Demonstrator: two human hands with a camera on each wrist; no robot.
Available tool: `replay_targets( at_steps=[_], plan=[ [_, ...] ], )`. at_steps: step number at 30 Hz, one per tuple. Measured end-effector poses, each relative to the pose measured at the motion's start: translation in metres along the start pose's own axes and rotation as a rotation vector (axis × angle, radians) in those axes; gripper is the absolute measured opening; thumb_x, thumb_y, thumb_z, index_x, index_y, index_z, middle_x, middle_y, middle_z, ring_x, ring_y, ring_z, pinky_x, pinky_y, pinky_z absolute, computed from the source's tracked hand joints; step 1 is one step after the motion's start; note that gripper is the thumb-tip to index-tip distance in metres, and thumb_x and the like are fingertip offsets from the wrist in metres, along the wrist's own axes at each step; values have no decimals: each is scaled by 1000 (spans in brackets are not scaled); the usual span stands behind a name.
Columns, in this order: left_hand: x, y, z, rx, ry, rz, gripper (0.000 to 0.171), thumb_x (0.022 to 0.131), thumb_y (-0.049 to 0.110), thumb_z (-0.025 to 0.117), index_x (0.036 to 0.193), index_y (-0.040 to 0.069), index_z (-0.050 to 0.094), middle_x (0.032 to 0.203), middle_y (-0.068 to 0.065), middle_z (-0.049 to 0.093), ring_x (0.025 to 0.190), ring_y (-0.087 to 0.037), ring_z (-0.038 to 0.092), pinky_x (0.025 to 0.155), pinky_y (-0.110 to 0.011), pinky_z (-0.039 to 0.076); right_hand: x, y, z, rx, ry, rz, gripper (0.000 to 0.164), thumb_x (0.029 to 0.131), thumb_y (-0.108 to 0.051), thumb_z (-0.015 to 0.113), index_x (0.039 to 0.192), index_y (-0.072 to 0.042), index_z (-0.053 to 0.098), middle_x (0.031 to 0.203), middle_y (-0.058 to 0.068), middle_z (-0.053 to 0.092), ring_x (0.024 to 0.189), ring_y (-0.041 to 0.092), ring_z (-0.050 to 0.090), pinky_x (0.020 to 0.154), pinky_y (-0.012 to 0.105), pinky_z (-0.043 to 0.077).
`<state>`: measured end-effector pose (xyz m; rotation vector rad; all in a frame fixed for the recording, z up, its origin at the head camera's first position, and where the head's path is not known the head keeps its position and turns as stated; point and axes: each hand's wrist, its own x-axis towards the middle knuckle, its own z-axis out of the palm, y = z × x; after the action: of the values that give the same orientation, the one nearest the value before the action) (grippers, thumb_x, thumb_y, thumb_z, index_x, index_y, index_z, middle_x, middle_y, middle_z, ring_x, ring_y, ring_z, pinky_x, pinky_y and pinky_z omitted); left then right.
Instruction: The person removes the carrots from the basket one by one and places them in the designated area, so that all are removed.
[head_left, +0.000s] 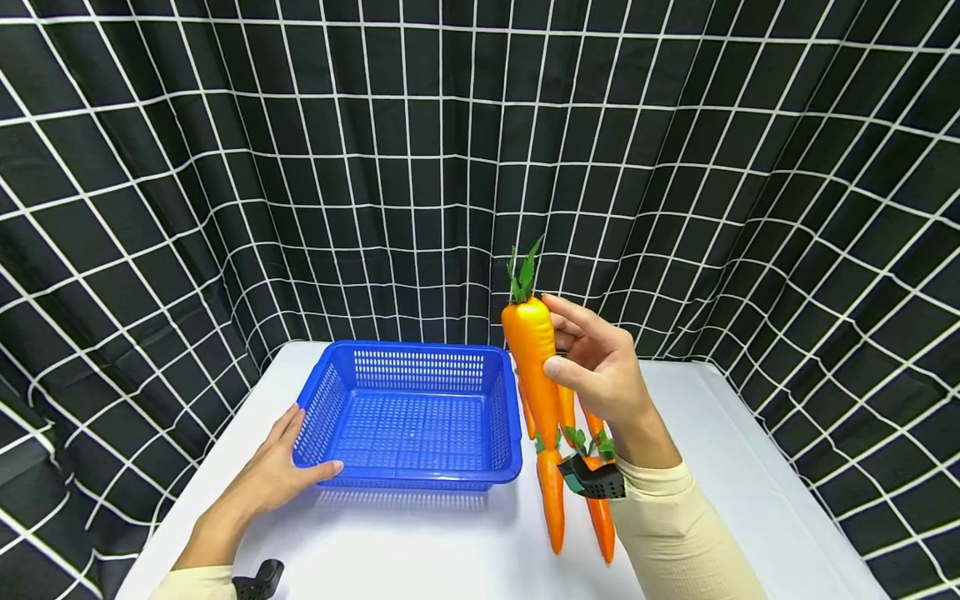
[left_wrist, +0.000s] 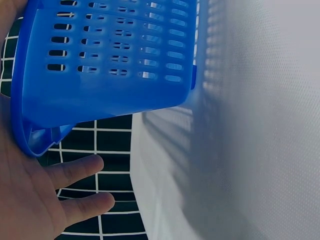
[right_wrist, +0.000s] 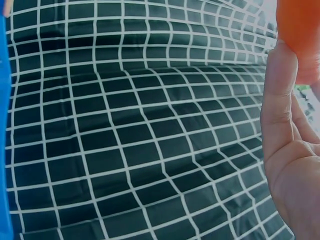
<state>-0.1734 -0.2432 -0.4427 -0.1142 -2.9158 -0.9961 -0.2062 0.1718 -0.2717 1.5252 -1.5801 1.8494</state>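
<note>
Upright in the air, an orange carrot [head_left: 531, 342] with green leaves is pinched between the thumb and fingers of my right hand [head_left: 603, 371]. In the right wrist view, part of the carrot [right_wrist: 300, 35] shows at the upper right, against the thumb. My left hand [head_left: 277, 467] rests at the left front corner of a blue plastic basket [head_left: 420, 479], its thumb along the front rim. Two fingers of it [left_wrist: 82, 205] stretch out straight below the rim in the left wrist view. The basket's slotted bottom shows bare.
More carrots lie on the white table [head_left: 420, 558] right of the basket, including a near carrot [head_left: 552, 500] and a second one [head_left: 600, 517]. Others behind are partly hidden by my right hand. A black curtain with white grid lines [head_left: 420, 167] surrounds the table's back and sides.
</note>
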Motion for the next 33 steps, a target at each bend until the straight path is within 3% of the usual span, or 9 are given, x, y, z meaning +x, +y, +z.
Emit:
replay_targets(
  at_steps=[15, 25, 33],
  plan=[
    [-1, -1, -1, 8, -2, 4, 117, 77, 58, 73, 150, -10, 10, 157, -24, 5, 137, -53, 14, 104, -67, 18, -27, -33, -18, 2, 84, -80, 55, 89, 0, 65, 137, 12, 43, 117, 25, 59, 99, 30, 62, 84, 35, 53],
    [-1, -1, -2, 6, -11, 7, 118, 77, 59, 72, 150, -10, 10, 157, -25, 4, 137, -53, 12, 103, -69, 17, -50, -44, -39, 50, 166, -81, 55, 86, 13, 59, 137, 16, 39, 119, 29, 56, 99, 33, 61, 86, 36, 53],
    [-2, 1, -2, 1, -20, 9, 117, 78, 58, 72, 150, -10, 9, 156, -26, 4, 136, -54, 12, 103, -68, 17, -71, -54, -58, -12, 198, -70, 54, 87, 15, 56, 138, 17, 36, 122, 29, 55, 103, 33, 60, 89, 35, 51]
  ],
)
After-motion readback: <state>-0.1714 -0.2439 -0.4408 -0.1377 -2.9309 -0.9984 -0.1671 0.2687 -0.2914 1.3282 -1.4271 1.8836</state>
